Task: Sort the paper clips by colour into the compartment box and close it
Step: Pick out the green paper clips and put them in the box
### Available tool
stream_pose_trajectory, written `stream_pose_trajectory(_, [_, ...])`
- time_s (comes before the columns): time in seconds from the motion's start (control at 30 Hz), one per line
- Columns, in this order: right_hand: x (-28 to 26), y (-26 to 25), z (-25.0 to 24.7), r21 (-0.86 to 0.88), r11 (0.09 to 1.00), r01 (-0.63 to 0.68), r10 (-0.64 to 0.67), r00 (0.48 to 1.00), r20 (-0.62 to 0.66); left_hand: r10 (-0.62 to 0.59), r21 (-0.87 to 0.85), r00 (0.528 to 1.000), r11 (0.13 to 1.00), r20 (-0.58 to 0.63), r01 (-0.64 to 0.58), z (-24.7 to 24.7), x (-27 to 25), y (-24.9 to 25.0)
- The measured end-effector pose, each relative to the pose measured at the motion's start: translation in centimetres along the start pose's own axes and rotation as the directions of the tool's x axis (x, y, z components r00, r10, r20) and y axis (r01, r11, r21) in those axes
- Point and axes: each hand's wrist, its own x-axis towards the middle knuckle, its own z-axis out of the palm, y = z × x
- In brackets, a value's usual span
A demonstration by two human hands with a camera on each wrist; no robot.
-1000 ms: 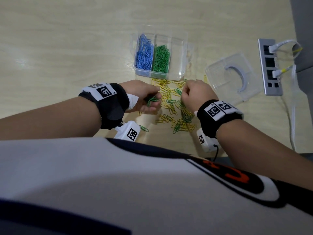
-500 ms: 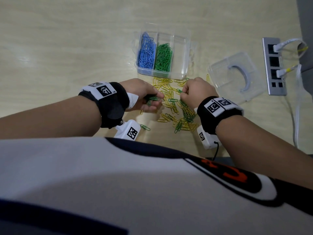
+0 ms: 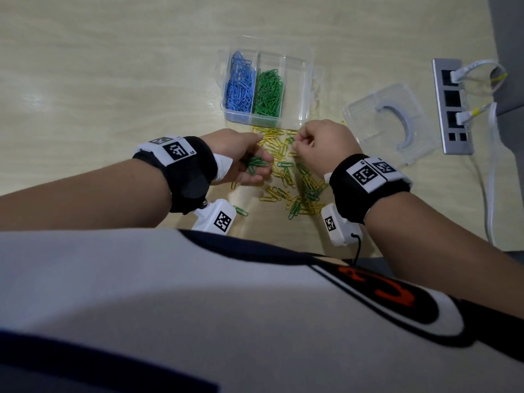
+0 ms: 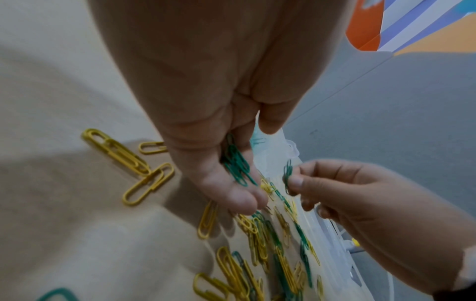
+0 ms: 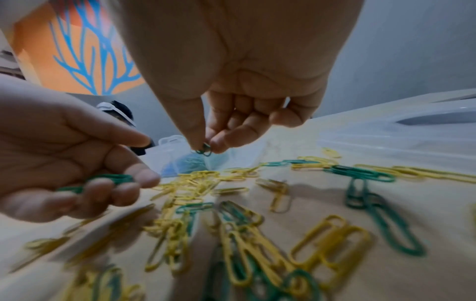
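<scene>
While the left hand [image 3: 243,160] lies palm-up with its fingers curled under a small bunch of green clips [image 3: 256,163], the right hand [image 3: 320,143] pinches a single green clip [image 4: 287,175] between thumb and forefinger just beside it. Both hover over a loose pile of yellow and green clips [image 3: 295,188] near the front edge of the desk [image 3: 99,89]. Toward the desk's far edge stands the clear compartment box [image 3: 297,89], blue clips [image 3: 239,83] in its left section and green clips [image 3: 268,93] in the middle one. Its clear lid [image 3: 391,126] lies off to the right, beside a grey socket strip [image 3: 452,106]. Black wristbands [image 3: 365,185] carry white square-code tags; their small lettering cannot be read.
</scene>
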Motion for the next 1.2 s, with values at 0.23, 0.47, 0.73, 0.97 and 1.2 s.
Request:
stream_pose_trajectory(0.23, [-0.9, -2.7, 0.7, 0.089, 0.971, 0.222, -0.225, 0.974, 0.024, 0.029, -0.072, 0.999, 0.997, -0.040, -0.032, 0.2, 0.0, 0.1])
stream_pose_trajectory(0.47, [-0.9, -0.2, 2.0, -0.322, 0.937, 0.134, -0.104, 0.989, 0.109, -0.005, -0.016, 1.000, 1.000, -0.022, 0.004, -0.4, -0.2, 0.0])
stream_pose_trajectory(0.73, [-1.3, 0.5, 1.6, -0.244, 0.967, 0.075, -0.057, 0.995, 0.078, -0.004, 0.005, 1.000, 1.000, -0.019, 0.005, -0.3, -0.1, 0.2])
stream_pose_trajectory(0.97, [-1.8, -2.4, 0.7, 0.110, 0.970, 0.219, -0.223, 0.974, 0.028, 0.015, -0.010, 1.000, 1.000, -0.008, -0.015, 0.3, 0.1, 0.0])
stream_pose_trajectory(1.2, [0.1, 1.9, -0.5, -0.306, 0.935, -0.181, 0.235, 0.960, 0.150, 0.000, 0.002, 0.999, 1.000, 0.033, 0.000, -0.1, -0.1, 0.2])
